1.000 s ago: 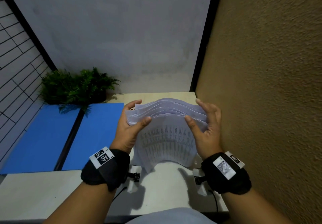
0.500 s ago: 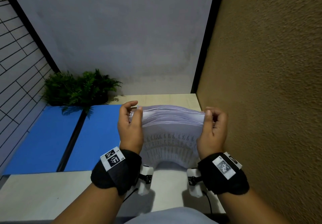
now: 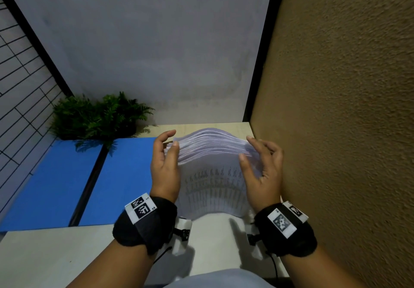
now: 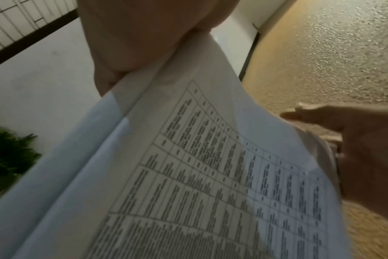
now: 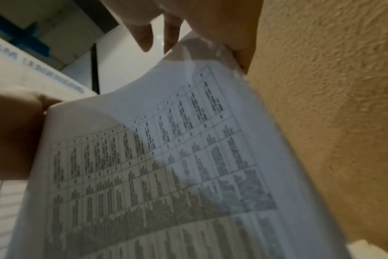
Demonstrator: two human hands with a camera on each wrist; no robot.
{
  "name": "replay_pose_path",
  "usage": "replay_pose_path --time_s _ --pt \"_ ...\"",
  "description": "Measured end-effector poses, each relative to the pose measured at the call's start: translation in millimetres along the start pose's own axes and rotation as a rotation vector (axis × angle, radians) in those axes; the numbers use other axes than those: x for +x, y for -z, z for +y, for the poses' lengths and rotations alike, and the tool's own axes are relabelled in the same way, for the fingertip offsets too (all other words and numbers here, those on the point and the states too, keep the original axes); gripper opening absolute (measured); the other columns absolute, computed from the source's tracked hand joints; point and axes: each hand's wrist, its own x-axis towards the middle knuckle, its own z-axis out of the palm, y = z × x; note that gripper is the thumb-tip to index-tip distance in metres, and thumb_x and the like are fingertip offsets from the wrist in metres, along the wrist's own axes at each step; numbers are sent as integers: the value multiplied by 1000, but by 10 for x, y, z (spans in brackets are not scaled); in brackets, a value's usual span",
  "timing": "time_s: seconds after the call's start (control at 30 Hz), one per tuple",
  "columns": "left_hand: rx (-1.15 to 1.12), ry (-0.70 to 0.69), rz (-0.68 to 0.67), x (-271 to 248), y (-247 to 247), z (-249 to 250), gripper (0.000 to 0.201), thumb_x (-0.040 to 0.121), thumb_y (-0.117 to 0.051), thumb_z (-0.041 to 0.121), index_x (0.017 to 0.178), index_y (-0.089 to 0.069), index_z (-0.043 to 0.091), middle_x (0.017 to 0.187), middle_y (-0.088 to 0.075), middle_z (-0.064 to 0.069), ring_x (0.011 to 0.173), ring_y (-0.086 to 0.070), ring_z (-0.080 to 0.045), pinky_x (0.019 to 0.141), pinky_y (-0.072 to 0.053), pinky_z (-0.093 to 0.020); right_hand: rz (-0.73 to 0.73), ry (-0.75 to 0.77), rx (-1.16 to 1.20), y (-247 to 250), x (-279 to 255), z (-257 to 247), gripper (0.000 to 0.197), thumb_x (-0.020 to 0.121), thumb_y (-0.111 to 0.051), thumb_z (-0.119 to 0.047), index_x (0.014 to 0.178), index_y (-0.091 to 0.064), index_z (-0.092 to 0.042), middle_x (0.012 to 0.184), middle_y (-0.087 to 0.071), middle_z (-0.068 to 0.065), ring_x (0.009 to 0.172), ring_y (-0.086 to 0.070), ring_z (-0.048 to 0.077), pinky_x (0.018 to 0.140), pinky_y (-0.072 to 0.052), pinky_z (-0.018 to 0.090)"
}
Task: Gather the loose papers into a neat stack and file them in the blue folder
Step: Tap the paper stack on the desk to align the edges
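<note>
Papers [image 3: 212, 182] stand on edge between my two hands, above the pale table [image 3: 44, 258] near its right end, close to the rough tan wall [image 3: 336, 108]. Their top edges fan out unevenly and bow upward in an arch, and the sheet facing me carries a printed table of small text. My left hand [image 3: 164, 171] presses against the left side of the bundle, thumb laid along the front near the top corner, fingers curved around behind; from the left wrist camera the palm sits right on the upper edge of the sheets. My right hand [image 3: 264, 171] flanks the right side with fingers spread and fairly straight, thumb in front of the page, fingertips [image 3: 252, 141] touching the top corner; whether it truly grips or only steadies, I cannot tell for sure. Just to the left, the blue folder [image 3: 67, 182] lies open and flat on the table, a dark spine running down its middle, its near right panel beside my left wrist. A green fern-like plant [image 3: 96, 117] sits at the folder's far edge against the grey back wall [image 3: 156, 41].
</note>
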Motion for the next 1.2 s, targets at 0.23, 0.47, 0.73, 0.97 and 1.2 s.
replay_pose_path --time_s 0.23,0.47,0.73,0.97,1.2 --pt "72 -98 -68 -31 61 -60 48 79 -61 54 123 -54 36 115 -56 18 109 -58 -13 94 -49 -30 -73 -80 -66 0 36 16 37 80 -62 -52 114 -57 -40 107 -32 -13 103 -40 -11 80 -39 4" --pt "96 -196 -160 -13 82 -78 51 77 -68 46 124 -57 30 123 -59 8 114 -58 -13 97 -47 -28 -59 -108 -15 -29 20 39 34 78 -58 -55 109 -56 -43 111 -34 -21 103 -46 -3 80 -44 14" --pt "9 -73 -150 57 150 -199 66 58 -80 56 115 -51 37 116 -56 -1 101 -60 -12 86 -51 -26 -53 -95 -35 -71 51 62 36 78 -56 -55 109 -56 -37 108 -33 -19 103 -39 -19 77 -40 12" --pt "-18 25 -246 117 178 -276 84 46 -87 45 119 -48 38 120 -54 5 106 -60 -7 91 -52 -31 -73 -106 -31 -77 76 93 29 78 -56 -56 104 -56 -44 112 -34 -35 105 -46 -8 84 -51 30" --pt "-64 88 -312 194 186 -337 92 39 -91 45 119 -48 32 116 -58 7 101 -62 2 85 -52 -22 -106 -141 62 -56 61 117 71 66 -65 -68 130 -39 -47 123 -37 -32 119 -47 4 94 -48 30"
